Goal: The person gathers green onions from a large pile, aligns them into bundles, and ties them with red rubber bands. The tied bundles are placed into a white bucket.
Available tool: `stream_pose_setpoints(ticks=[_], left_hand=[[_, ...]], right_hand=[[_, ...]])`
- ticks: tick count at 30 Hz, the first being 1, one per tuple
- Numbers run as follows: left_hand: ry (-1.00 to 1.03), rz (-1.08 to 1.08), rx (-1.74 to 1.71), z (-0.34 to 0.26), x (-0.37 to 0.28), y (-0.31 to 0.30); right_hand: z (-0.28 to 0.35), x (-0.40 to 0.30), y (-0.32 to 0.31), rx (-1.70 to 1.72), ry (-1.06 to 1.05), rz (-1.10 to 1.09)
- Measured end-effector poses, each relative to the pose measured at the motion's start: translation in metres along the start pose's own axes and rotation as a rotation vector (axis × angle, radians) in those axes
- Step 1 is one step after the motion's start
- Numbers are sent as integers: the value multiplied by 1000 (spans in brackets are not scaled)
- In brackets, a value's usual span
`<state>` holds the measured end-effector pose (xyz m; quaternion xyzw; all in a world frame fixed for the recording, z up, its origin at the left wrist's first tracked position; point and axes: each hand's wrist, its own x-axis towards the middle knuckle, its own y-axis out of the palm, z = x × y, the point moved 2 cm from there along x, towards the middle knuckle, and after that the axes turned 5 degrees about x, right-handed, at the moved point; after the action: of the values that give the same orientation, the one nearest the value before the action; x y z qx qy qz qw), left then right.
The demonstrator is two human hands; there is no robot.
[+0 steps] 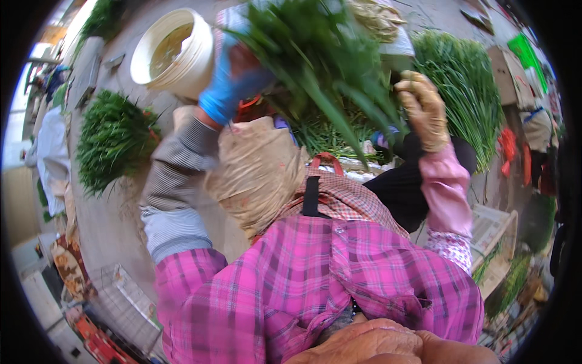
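My left hand point(243, 77), in a blue glove, is closed around the end of a bunch of long green leafy stalks point(318, 59), blurred by motion. The leaves fan out to the right, across the space between my hands. At their right edge my right hand point(423, 107) is raised in a yellowish glove with its fingers curled; whether it pinches any leaves cannot be told. Below the bunch, loose green leaves point(327, 136) lie in front of me. A large pile of long green stalks point(459, 86) lies to the right of my right hand.
A white plastic bucket point(200, 59) with murky liquid stands beside my left hand. A tied green bundle point(113, 141) lies on the floor at the left. At the right are a cardboard box point(502, 75) and red ties point(507, 148). A wire basket point(122, 305) stands at lower left.
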<state>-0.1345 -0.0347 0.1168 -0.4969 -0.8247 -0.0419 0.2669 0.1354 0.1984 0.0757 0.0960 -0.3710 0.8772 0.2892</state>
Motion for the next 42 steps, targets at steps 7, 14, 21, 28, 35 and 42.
stream_pose_setpoints(ticks=[7, 14, 21, 28, 35, 42], left_hand=[[-142, -626, 163, -126, 35, -172], [-189, -875, -260, -77, 53, -400], [-143, -1097, 335, 133, 7, -318], [-501, -957, 38, 78, 31, -351], [-585, -974, -98, 115, 3, -372], [-381, -962, 44, 99, -4, -337]], right_hand=[[-42, 6, -82, -100, 103, 121], [-57, 10, -101, 29, 160, 217], [-115, 1, -91, 40, 758, 613], [-162, -34, -119, -217, 566, 702], [-136, -5, -99, -71, 639, 704], [-124, -4, -98, -34, 849, 646]])
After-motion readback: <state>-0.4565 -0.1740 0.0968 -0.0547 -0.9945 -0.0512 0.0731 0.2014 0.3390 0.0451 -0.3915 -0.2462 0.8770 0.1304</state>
